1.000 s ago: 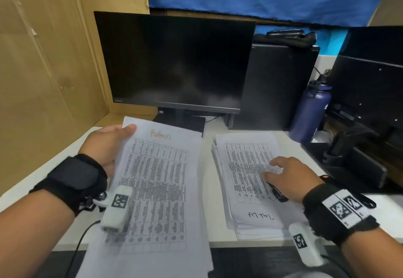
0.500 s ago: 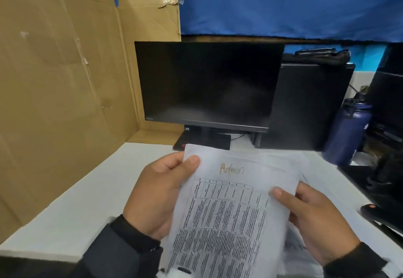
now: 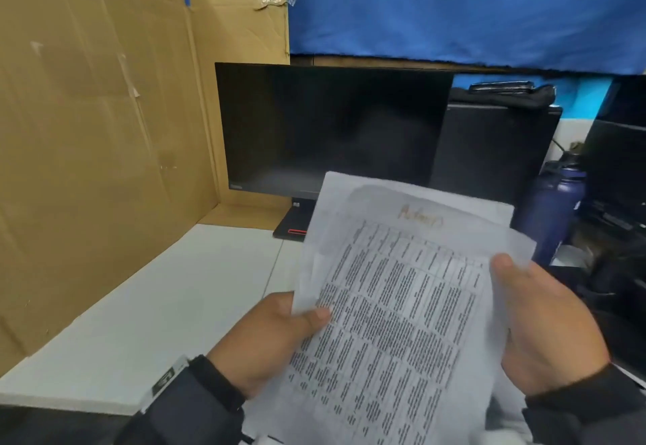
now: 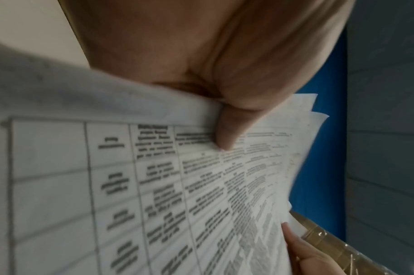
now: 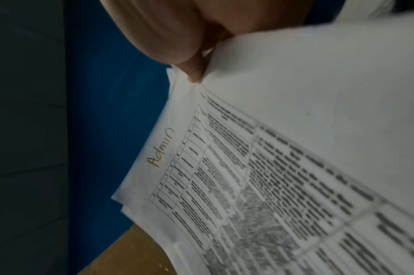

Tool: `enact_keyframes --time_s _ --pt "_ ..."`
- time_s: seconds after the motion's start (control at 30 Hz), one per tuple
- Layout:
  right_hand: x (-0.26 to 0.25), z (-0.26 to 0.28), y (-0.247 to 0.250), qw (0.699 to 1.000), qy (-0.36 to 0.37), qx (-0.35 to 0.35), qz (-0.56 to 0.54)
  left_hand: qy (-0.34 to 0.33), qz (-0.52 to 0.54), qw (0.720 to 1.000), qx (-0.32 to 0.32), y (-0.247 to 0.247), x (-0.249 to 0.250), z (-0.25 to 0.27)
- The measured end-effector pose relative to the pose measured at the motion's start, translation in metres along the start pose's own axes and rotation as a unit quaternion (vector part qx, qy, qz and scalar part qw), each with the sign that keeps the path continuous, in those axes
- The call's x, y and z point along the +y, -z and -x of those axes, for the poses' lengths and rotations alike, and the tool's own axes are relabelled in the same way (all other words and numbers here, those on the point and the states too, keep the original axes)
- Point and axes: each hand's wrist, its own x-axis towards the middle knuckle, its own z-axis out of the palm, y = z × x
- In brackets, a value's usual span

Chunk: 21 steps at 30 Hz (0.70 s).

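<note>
The sheaf of printed sheets is held in the air above the white desk, in front of the dark monitor. It is tilted, with its top edge away from the person. The top sheet carries a printed table and the handwritten word "Admin" near its top edge. The sheets are fanned: corners of the rear sheets project past the top sheet along the upper edge.

The left hand grips the left edge of the sheaf. The left thumb presses on the printed face. The other fingers lie behind the paper and are hidden. The right hand grips the right edge. The right thumb pinches the sheets near the upper right corner. Its other fingers are also behind the paper.

A cardboard wall stands along the left side of the desk. A blue cloth hangs above the monitor. A black computer case stands just beside the monitor, on its right. A dark blue bottle stands to the right of the case, beyond the upper right corner of the sheaf.
</note>
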Motion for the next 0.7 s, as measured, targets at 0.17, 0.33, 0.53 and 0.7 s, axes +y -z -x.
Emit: enact_keyframes --time_s 0.17,0.33,0.53,0.7 --pt "0.0 0.009 -0.027 0.987 0.091 -0.072 0.115 -0.076 0.12 0.985 0.098 0.004 0.026 0.004" --pt "0.0 0.013 -0.057 0.964 0.181 -0.051 0.189 -0.166 0.078 0.964 0.19 0.011 0.044 0.01" --pt "0.016 0.009 -0.076 0.967 0.202 -0.071 0.136 -0.175 0.019 0.964 0.199 0.024 0.019 0.0" --pt "0.021 -0.001 -0.081 0.97 0.183 -0.095 0.129 -0.185 0.083 0.936 0.286 0.022 -0.001 -0.014"
